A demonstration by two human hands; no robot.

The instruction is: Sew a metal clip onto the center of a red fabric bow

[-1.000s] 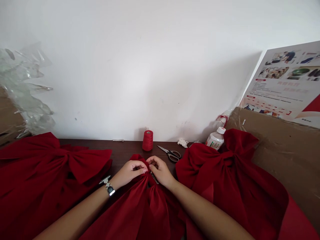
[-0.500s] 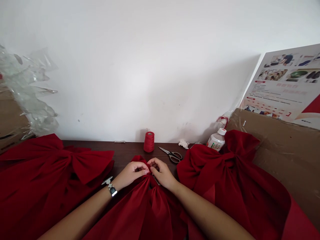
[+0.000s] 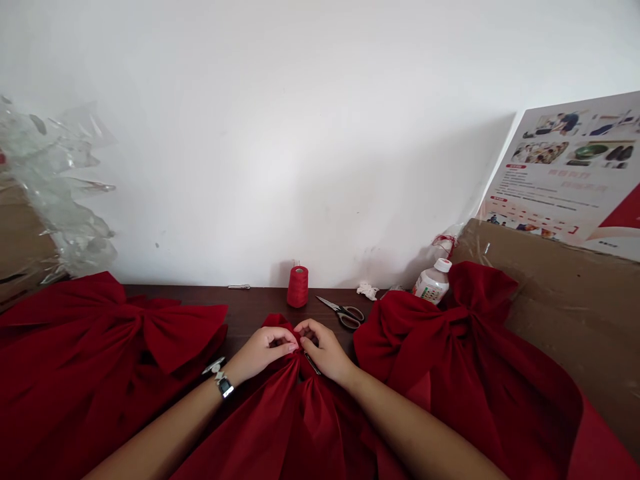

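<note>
My left hand point(image 3: 261, 351) and my right hand point(image 3: 323, 348) meet at the gathered middle of a dark red fabric piece point(image 3: 295, 420) on the dark wooden table point(image 3: 250, 303). Both hands pinch the bunched cloth, fingertips touching. A thin metal thing, perhaps a needle or clip point(image 3: 312, 363), sticks out under my right hand. I wear a watch point(image 3: 220, 379) on my left wrist. The fabric fans out toward me and hides the table's near part.
A finished red bow point(image 3: 115, 333) lies on the left, another red bow point(image 3: 450, 347) on the right. Behind my hands stand a red thread spool point(image 3: 297, 287), scissors point(image 3: 343, 311) and a white bottle point(image 3: 431, 283). Cardboard point(image 3: 565, 300) with a poster point(image 3: 565, 173) leans right; clear plastic wrap point(image 3: 55, 193) sits left.
My hands stay pinched on the fabric's middle with small finger shifts. The view has tilted slightly, so everything sits a little lower in the frame.
</note>
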